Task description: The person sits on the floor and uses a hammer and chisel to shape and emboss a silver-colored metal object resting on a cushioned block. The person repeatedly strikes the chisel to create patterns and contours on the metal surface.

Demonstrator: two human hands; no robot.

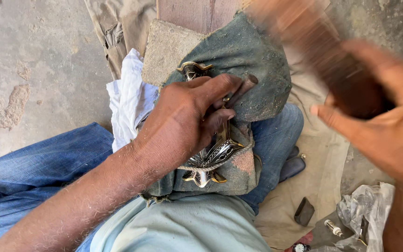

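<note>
Brass-edged and silvery, an ornate metal piece (209, 158) lies pinned on a dusty green cloth (253, 56) draped over the person's knee and a worn stone block (166, 51). It sits under the left hand (185, 119), with one scrolled end showing above the fingers and the wider, pointed end sticking out below the palm. The left grip is closed: the fingers curl round a slim dark punch (241, 88), holding it slanted with its lower end down at the metal, while the heel of the hand presses the piece onto the cloth. The right hand (388, 121) is raised at the right, well apart from the piece, wrapped shut around a brown wooden mallet (323, 51) that is smeared with motion blur, so its exact shape cannot be told.

Judging by this, the work is at a chasing or stamping step, with the striking tool mid-swing. A clean blow would call for the punch to sit steady on its spot, the piece not to slide on the cloth, and the mallet to meet the punch's upper end squarely, clear of the knuckles.

White rag (129, 100) bunches beside the block; a small dark block (304, 211) and crumpled clear plastic (364, 210) lie on the floor by the jeans
</note>
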